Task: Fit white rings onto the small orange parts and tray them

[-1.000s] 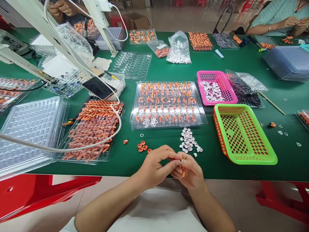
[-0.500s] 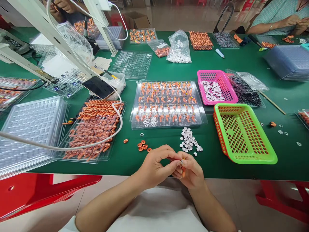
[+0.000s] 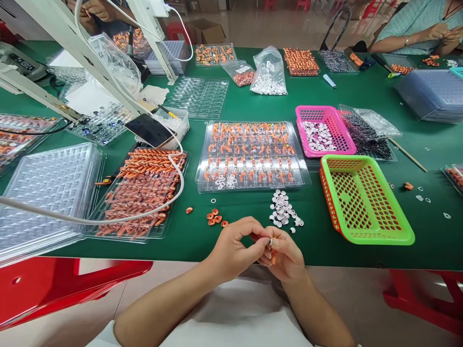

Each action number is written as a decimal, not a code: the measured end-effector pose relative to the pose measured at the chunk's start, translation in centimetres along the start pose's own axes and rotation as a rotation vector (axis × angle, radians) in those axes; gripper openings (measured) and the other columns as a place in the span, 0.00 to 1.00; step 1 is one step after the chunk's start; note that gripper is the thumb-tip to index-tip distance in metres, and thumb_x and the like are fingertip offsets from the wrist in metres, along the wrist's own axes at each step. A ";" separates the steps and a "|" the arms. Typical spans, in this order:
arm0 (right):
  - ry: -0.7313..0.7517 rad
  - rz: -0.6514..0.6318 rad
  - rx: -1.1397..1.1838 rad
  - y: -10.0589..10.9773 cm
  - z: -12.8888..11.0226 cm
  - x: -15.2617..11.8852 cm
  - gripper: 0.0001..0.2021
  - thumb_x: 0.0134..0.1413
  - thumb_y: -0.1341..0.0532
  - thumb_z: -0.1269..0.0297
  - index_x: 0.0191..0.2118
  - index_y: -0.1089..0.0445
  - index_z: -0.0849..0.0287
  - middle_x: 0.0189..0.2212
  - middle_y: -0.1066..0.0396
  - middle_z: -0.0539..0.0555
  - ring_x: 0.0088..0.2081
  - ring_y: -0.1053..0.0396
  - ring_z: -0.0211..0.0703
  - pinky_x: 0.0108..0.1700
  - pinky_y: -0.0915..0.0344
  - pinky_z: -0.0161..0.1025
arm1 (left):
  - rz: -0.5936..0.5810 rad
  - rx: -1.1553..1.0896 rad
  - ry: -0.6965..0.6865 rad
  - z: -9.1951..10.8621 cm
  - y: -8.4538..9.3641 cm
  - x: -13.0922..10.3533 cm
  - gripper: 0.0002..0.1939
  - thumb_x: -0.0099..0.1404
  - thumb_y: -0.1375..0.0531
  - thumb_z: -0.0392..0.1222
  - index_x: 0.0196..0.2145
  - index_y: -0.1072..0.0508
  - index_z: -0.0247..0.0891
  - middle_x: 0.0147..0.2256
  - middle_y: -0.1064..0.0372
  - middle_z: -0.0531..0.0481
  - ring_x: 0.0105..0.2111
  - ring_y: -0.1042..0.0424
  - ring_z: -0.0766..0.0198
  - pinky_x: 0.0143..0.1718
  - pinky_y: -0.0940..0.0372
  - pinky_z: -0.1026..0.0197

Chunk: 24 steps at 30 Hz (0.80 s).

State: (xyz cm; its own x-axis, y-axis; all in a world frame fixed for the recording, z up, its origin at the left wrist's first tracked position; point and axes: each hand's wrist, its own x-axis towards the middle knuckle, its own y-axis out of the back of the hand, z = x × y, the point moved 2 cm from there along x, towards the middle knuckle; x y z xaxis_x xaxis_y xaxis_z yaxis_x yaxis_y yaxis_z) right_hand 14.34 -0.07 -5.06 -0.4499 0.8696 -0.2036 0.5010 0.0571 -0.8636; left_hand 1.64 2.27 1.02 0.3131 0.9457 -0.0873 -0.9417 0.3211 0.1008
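My left hand (image 3: 237, 248) and my right hand (image 3: 290, 255) meet over the table's front edge, fingers pinched together. Between the fingertips sits a small white piece (image 3: 271, 242); just below it, a bit of an orange plastic part (image 3: 274, 259) shows in my right hand. Fingers hide most of both pieces. Beyond my right hand lies a heap of white round caps (image 3: 282, 208). Several orange ring-shaped pieces (image 3: 214, 218) lie past my left hand. A clear tray (image 3: 253, 185) of orange curved parts stands farther back, with white rings on it.
A green basket (image 3: 383, 239) stands at right, a pink basket (image 3: 300, 130) of white caps behind it. At left are a tray of orange parts (image 3: 141, 202), stacked clear trays (image 3: 47, 188), a phone (image 3: 152, 130) and a looping white cable (image 3: 108, 222). Co-workers sit across the table.
Both hands stay nearly in place, still pinched on the small parts, with only a slight shift of the fingers. The whole view has moved very slightly.
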 end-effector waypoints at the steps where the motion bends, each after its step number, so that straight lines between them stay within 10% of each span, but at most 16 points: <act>1: -0.001 0.002 -0.002 0.0 0.0 0.0 0.11 0.50 0.34 0.62 0.25 0.34 0.61 0.17 0.39 0.47 0.17 0.43 0.31 0.20 0.47 0.30 | 0.002 -0.010 0.012 0.0 0.0 0.0 0.05 0.61 0.40 0.34 0.29 0.24 0.34 0.29 0.31 0.48 0.27 0.28 0.66 0.24 0.29 0.67; 24: 0.045 0.026 -0.115 0.6 -0.5 0.0 0.10 0.52 0.34 0.62 0.27 0.33 0.61 0.17 0.36 0.47 0.17 0.42 0.31 0.22 0.47 0.31 | -0.084 0.013 -0.060 -0.4 0.7 0.4 0.05 0.64 0.38 0.37 0.33 0.22 0.35 0.31 0.27 0.46 0.32 0.27 0.63 0.35 0.32 0.62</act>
State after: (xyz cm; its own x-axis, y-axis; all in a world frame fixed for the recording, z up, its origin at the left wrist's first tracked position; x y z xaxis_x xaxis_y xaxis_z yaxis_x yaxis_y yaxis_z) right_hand 15.01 0.16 -5.37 -0.4035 0.8925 -0.2017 0.5945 0.0882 -0.7992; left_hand 1.06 2.90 0.65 0.3984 0.9165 -0.0366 -0.9101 0.3999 0.1086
